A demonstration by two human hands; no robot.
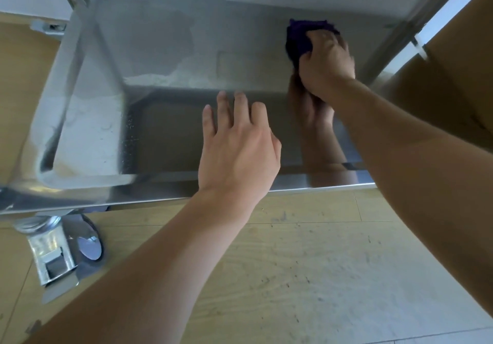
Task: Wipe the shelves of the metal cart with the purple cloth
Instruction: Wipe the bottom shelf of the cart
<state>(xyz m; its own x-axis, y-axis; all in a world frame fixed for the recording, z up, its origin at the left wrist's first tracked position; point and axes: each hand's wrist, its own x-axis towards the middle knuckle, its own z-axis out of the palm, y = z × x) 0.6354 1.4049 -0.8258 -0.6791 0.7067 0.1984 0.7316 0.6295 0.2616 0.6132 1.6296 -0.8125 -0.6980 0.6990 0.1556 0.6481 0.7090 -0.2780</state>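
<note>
The right hand grips the purple cloth. Its fingers are bent over the bunched-up cloth and push it down on the shelf of the metal cart. The cloth sits at the far right corner of the shelf, and part of it sticks out past the fingers on the far side. The shiny metal of the shelf shows a dim copy of the hand and arm, like a mirror. The left hand holds nothing. Its fingers are straight and spread a little, and it is over the middle of the shelf near the front edge. I cannot tell if it touches the metal. White powder lies on the left part of the shelf. A metal post stands at the far right corner of the shelf, just beside the cloth. A caster wheel sits under the front left corner of the shelf, on the wooden floor.
</note>
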